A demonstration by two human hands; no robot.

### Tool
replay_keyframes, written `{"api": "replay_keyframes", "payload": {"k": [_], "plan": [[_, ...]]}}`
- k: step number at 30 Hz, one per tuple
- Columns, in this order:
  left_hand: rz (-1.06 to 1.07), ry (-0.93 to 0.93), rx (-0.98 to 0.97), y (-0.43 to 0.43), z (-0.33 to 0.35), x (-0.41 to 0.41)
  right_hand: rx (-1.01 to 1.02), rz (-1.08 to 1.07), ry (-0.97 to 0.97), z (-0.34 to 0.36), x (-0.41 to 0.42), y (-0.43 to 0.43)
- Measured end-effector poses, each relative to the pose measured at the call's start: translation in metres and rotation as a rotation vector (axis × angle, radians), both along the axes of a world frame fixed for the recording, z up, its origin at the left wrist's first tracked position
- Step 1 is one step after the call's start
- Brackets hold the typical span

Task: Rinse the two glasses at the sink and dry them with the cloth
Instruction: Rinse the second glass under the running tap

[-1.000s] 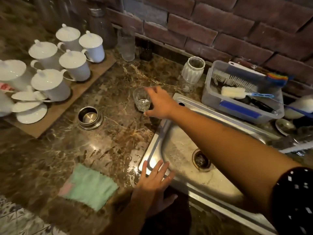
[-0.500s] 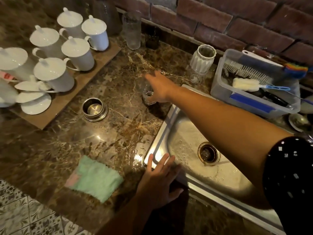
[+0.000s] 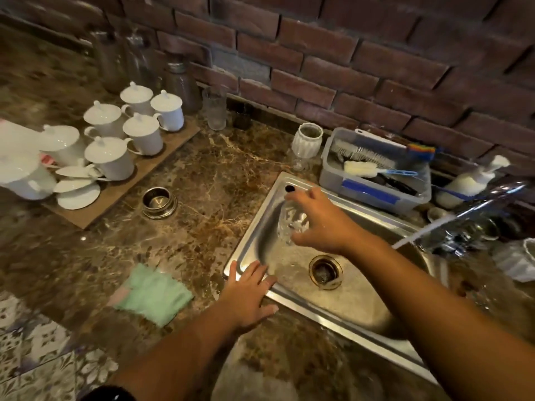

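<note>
Sink [image 3: 292, 186], stainless, set into the marble tabletop [image 3: 202, 180] toward its right end; drain [image 3: 325, 272] near the basin's middle.

Small glass [image 3: 291, 219]: held in my right hand [image 3: 321, 224], fingers wrapped round it, tilted over the basin's far left part, above the steel and clear of the rim. Blurred, so I cannot tell its contents.

My left hand [image 3: 250, 293]: open and flat, fingers spread, resting on the sink's near left corner, holding nothing.

Green cloth [image 3: 152, 295]: flat on the tabletop near its front edge, just left of my left hand, apart from it.

Tall glass [image 3: 214, 111]: upright at the tabletop's back edge against the brick wall [image 3: 347, 68], well apart from the sink.

Faucet [image 3: 474, 218]: over the sink's right side, blurred.

Plastic bin [image 3: 373, 195] of brushes: just behind the sink's far rim, close to my right hand. White ribbed vase [image 3: 307, 140] beside the bin's left end.

Wooden board [image 3: 136, 175] with white lidded cups [image 3: 142, 134]: far left portion of the tabletop. Small steel bowl [image 3: 158, 199] just in front of the board.

Open marble lies between the bowl, the cloth and the sink's left rim.
</note>
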State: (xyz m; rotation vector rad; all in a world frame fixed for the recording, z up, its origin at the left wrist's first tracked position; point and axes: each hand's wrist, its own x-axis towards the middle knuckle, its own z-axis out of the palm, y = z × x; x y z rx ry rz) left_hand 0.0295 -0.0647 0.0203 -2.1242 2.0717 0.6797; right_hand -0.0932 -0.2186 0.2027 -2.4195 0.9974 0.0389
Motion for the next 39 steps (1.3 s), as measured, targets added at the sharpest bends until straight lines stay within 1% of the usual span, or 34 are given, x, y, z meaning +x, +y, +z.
{"api": "replay_keyframes", "payload": {"k": [1,2,4,5,7,9,10,12,13,15,18,20,24,25,27,30,34,36,39], "plan": [[0.049,0.040,0.036,-0.008,0.011,-0.005,0.006,-0.015,-0.008,0.004,-0.016,0.009],[0.120,0.118,0.041,-0.016,0.025,-0.011,0.015,-0.035,-0.014,0.007,-0.032,0.016],[0.231,0.340,-0.065,-0.032,0.048,-0.030,0.044,-0.091,-0.047,0.013,-0.062,0.029],[0.240,0.449,-0.137,-0.039,0.061,-0.042,0.058,-0.120,-0.077,0.014,-0.076,0.034],[0.216,0.655,-0.210,-0.047,0.084,-0.067,0.067,-0.180,-0.136,0.016,-0.102,0.041],[0.196,0.900,-0.155,-0.055,0.097,-0.090,0.055,-0.237,-0.177,0.015,-0.124,0.043],[0.199,0.994,-0.122,-0.060,0.099,-0.101,0.052,-0.264,-0.191,0.013,-0.134,0.043],[0.224,1.109,-0.088,-0.069,0.100,-0.120,0.069,-0.314,-0.227,0.008,-0.150,0.039],[0.242,1.149,-0.079,-0.073,0.102,-0.127,0.095,-0.340,-0.246,0.005,-0.157,0.037],[0.274,1.172,-0.081,-0.083,0.109,-0.138,0.181,-0.416,-0.318,-0.001,-0.168,0.031],[0.302,1.205,-0.060,-0.098,0.116,-0.148,0.394,-0.618,-0.552,-0.010,-0.184,0.023],[0.318,1.241,-0.021,-0.106,0.117,-0.153,0.487,-0.737,-0.671,-0.020,-0.192,0.018],[0.348,1.293,0.058,-0.121,0.112,-0.160,0.637,-0.890,-0.759,-0.042,-0.198,0.004],[0.376,1.325,0.073,-0.123,0.108,-0.161,0.669,-0.907,-0.780,-0.045,-0.198,0.001],[0.447,1.463,0.100,-0.125,0.102,-0.163,0.714,-0.920,-0.831,-0.047,-0.197,-0.005],[0.612,1.665,0.162,-0.131,0.095,-0.171,0.722,-0.939,-0.874,-0.055,-0.194,-0.014],[0.850,1.920,0.356,-0.140,0.086,-0.179,0.623,-0.924,-0.805,-0.061,-0.195,-0.022],[0.908,1.934,0.370,-0.147,0.084,-0.183,0.573,-0.907,-0.760,-0.063,-0.197,-0.025],[1.001,1.898,0.404,-0.158,0.087,-0.191,0.473,-0.881,-0.701,-0.064,-0.198,-0.023]]}}
